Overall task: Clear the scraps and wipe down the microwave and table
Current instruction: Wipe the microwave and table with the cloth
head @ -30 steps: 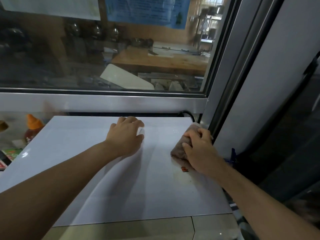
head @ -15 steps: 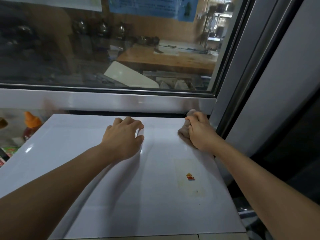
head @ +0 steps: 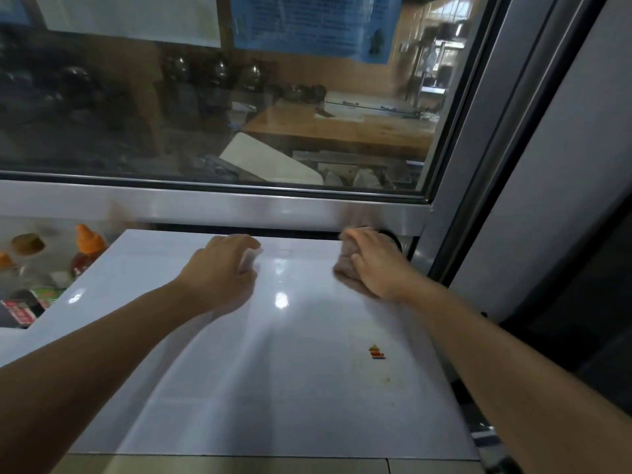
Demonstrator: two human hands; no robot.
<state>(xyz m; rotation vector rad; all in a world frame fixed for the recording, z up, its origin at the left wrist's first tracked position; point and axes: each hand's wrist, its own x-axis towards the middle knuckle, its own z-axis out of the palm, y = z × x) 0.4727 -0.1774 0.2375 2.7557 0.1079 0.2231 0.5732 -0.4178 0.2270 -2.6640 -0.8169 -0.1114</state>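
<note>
Right now my right hand [head: 378, 268] grips a bunched brown cloth [head: 345, 271] at the far right corner of the microwave [head: 239, 388] top, just under the window frame [head: 239, 203]. My left hand [head: 222, 271] rests on the top near the back edge, fingers bent down onto it, holding nothing that I can see.

The risk I judge most likely is the cloth slipping off the back edge into the dark gap below the frame, since it sits right at that edge. A dark cable [head: 393, 236] shows just behind the hand, and a hard push there could snag it.

Nearer me, a small sticker [head: 376, 352] and a faint speck beside it sit on the top, well apart from the cloth. Bottles [head: 85, 251] stand just beyond the left edge; a wide sweep could knock them.
</note>
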